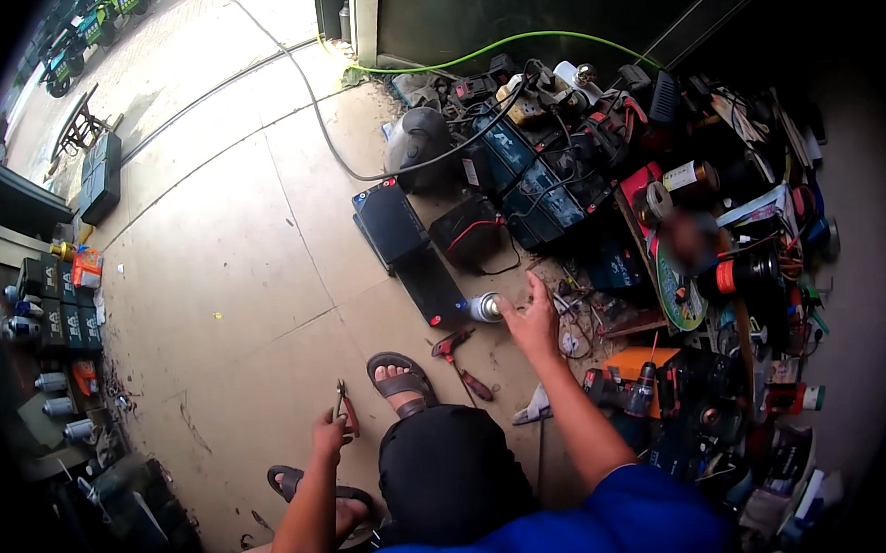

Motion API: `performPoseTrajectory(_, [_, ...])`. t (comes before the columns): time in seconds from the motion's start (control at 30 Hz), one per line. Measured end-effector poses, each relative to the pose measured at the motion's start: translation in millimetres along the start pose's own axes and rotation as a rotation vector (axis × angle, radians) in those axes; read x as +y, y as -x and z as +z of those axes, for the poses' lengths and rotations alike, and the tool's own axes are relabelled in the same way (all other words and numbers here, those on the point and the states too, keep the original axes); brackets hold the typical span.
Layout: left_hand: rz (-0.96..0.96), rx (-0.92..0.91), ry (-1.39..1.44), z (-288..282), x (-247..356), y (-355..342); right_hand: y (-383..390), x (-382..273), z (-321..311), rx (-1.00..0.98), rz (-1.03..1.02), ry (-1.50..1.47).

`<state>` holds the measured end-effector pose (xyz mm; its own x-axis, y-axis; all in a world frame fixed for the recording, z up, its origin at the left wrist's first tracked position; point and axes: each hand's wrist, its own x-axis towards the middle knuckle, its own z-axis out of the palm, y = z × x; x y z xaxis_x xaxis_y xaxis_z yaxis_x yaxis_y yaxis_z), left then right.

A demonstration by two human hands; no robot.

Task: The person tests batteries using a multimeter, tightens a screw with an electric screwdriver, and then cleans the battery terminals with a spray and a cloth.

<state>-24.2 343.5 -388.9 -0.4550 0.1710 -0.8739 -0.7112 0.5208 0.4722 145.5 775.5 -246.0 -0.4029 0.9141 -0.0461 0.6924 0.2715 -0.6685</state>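
My left hand (329, 435) is closed around a pair of pliers (342, 391) with red handles, its jaws pointing away from me. My right hand (532, 324) is open, index finger and thumb spread apart, right beside a can with a pale metal top (484, 307). Whether the thumb touches the can is hard to tell. The can is next to the near end of a long black battery (429, 285). A second black battery (391, 222) lies just beyond it. On the floor nearer me are a red-and-black tool (451, 344) and a screwdriver (478, 386).
Tools, cables and batteries are heaped along the right, with a cordless drill (642, 390) near my right forearm. A grey rounded container (419, 142) and a black case (468, 233) stand beyond the batteries. Several boxed batteries (62, 324) line the left. A dark cable (328, 147) crosses the floor.
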Motion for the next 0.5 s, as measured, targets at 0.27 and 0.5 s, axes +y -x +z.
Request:
performPoseTrajectory(0.27, [0.282, 0.278, -0.433, -28.1, -30.7, -28.8, 15.4, 54.0, 88.3, 0.038, 0.142, -0.045])
performPoseTrajectory(0.5, [0.185, 0.258, -0.516, -45.5, -29.4, 12.2, -10.8, 91.7, 73.1, 0.34, 0.39, -0.143])
